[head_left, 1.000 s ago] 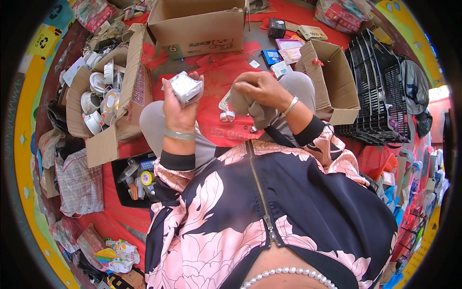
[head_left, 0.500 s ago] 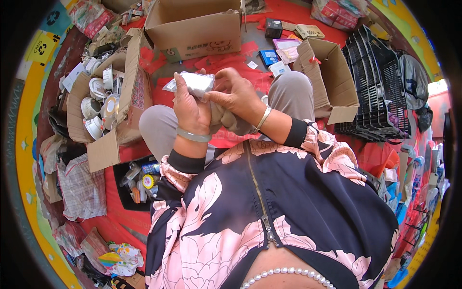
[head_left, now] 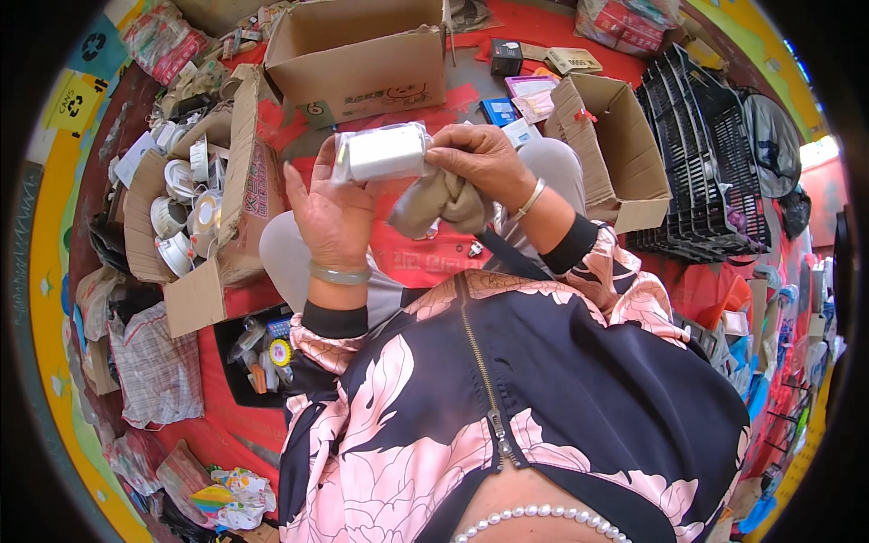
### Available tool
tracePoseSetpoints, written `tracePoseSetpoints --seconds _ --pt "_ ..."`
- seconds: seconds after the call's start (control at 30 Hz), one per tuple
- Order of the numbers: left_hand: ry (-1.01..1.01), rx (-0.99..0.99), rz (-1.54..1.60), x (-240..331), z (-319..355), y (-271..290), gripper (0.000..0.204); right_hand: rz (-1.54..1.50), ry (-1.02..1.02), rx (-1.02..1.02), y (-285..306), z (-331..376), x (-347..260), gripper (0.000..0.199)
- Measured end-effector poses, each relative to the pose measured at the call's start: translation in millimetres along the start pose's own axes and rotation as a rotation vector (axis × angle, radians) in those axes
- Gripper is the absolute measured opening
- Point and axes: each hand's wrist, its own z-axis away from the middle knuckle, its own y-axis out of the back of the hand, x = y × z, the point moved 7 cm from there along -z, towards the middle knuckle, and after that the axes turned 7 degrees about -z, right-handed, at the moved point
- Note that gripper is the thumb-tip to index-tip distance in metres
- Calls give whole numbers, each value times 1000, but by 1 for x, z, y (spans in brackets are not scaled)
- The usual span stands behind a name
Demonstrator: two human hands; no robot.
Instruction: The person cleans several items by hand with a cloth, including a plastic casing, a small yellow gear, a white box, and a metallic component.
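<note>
Though open, box of white cups

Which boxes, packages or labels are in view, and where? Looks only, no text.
White package: held in both hands, shiny wrap.
Top box: brown cardboard, open, printed side.
Left box: open, holds white tape rolls.
Right box: brown, open.
Blue pack: flat, on floor.
</note>
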Motion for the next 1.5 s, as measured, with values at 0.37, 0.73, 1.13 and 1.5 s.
tracePoseSetpoints --seconds 0.37,0.73,1.13,1.5 --pt "643 -555 -603 -32 21 19 46 664 272 -581 -30 10 -73 12" --pt "558 -389 -484 -59 42 9 39 408 -173 -410 -19 4 -31 19" --pt "389 -368 -740 -46 33 9 45 238 -54 -300 -21 0 -26 10" --pt "483 -448 -747 -36 39 -7 48 535 190 -462 -44 2 -57 6"
